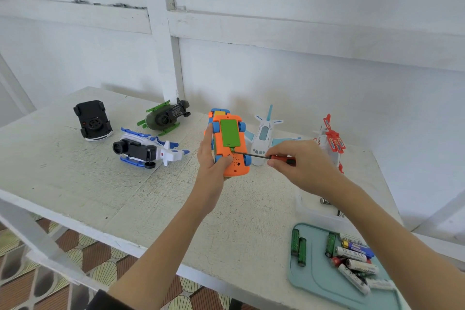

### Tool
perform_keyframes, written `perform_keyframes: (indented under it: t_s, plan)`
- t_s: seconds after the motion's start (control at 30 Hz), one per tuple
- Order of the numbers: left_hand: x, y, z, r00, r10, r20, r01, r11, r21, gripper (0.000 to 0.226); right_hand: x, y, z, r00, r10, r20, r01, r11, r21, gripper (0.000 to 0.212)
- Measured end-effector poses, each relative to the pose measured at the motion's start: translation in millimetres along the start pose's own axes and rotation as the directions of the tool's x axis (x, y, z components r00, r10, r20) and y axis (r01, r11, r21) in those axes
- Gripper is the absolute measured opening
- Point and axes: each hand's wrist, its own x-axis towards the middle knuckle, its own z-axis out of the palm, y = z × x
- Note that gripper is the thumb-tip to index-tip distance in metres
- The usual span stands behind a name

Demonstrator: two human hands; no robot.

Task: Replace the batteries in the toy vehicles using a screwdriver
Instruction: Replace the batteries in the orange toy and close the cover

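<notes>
My left hand grips an orange toy car held belly-up above the table, its blue wheels and green battery cover facing me. My right hand pinches a red-handled screwdriver. The dark shaft runs left and its tip sits at the screw just below the green cover. Loose batteries lie on a teal tray at the lower right.
On the white table lie a black car, a green helicopter, a blue-white helicopter, a white plane and a red-white toy. A clear box with batteries sits under my right forearm.
</notes>
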Motion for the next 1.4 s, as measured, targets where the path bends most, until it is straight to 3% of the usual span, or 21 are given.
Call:
perform_keyframes:
  t_s: [0.23,0.4,1.0,1.4]
  plan:
    - [-1.6,2.8,6.6,0.999,-0.027,-0.044,0.025,0.998,-0.05,0.076,-2.6,1.7,5.0,0.994,-0.098,-0.053,0.097,0.995,-0.019,0.013]
    - [-4.8,7.5,8.6,0.995,-0.066,-0.072,0.064,0.998,-0.026,0.075,-2.2,3.5,10.1,0.987,-0.132,-0.091,0.132,0.991,-0.006,0.027]
    - [-8.4,19.5,17.3,0.992,-0.102,-0.079,0.102,0.995,-0.011,0.072,-5.0,11.4,21.3,0.96,-0.197,-0.2,0.201,0.98,-0.001,0.04]
    - [-8.0,20.8,20.6,0.99,-0.123,-0.062,0.125,0.992,0.032,0.074,-9.7,15.4,19.7,0.967,-0.156,-0.199,0.173,0.982,0.071,0.028]
